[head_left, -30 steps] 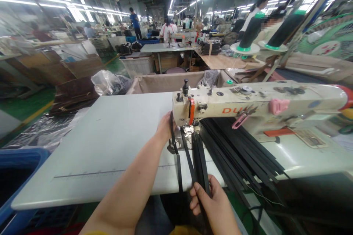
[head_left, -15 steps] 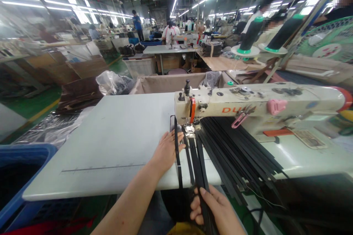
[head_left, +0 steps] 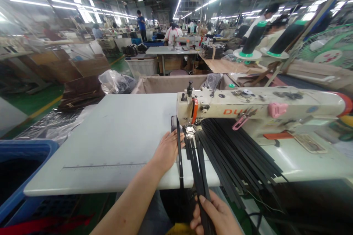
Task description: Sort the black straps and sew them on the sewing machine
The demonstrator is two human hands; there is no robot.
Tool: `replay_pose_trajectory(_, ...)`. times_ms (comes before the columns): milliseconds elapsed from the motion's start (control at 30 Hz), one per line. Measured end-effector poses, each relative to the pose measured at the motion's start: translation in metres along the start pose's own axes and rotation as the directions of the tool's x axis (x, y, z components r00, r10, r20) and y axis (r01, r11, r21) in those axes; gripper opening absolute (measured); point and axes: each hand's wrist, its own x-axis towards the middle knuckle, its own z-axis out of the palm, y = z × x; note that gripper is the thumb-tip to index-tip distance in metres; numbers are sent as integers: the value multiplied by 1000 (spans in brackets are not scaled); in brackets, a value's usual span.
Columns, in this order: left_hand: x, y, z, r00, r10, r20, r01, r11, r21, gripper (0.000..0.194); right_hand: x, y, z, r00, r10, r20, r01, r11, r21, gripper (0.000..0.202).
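My left hand (head_left: 166, 151) lies flat on the white sewing table (head_left: 124, 128), fingers stretched out beside the presser foot (head_left: 190, 130). A narrow black band (head_left: 180, 158) hangs from the sewing machine (head_left: 264, 104) across its fingertips. The short tail of a black strip (head_left: 188, 150) comes out from under the foot near those fingers. Below the table's front edge, my right hand (head_left: 216, 213) is closed around several long black strips (head_left: 199, 176) that run up to the foot. A fanned pile of black strips (head_left: 239, 158) lies under the machine arm.
A blue crate (head_left: 52, 150) stands at the left edge of the table. Two black thread cones (head_left: 253, 40) sit on a stand behind the machine, near a green fan (head_left: 328, 51). A fabric-lined bin (head_left: 165, 82) is behind the table. Co-workers (head_left: 141, 25) are farther back.
The strip beside my left fingers has moved forward under the foot, so its near end is now higher on the table. Both hands stay nearly in place; the view shifts slightly.
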Motion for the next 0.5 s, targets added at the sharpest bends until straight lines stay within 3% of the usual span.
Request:
replay_pose_trajectory(267, 1, -2, 2, 1000, 25, -5, -25, 1000, 10, 37, -12, -12, 8, 999, -42, 22, 41, 999, 33, 56)
replay_pose_trajectory(500, 1, -2, 3, 1000, 26, -6, -26, 999, 20, 35, -7, -18, 8, 1000, -18, 22, 18, 1000, -5, 65)
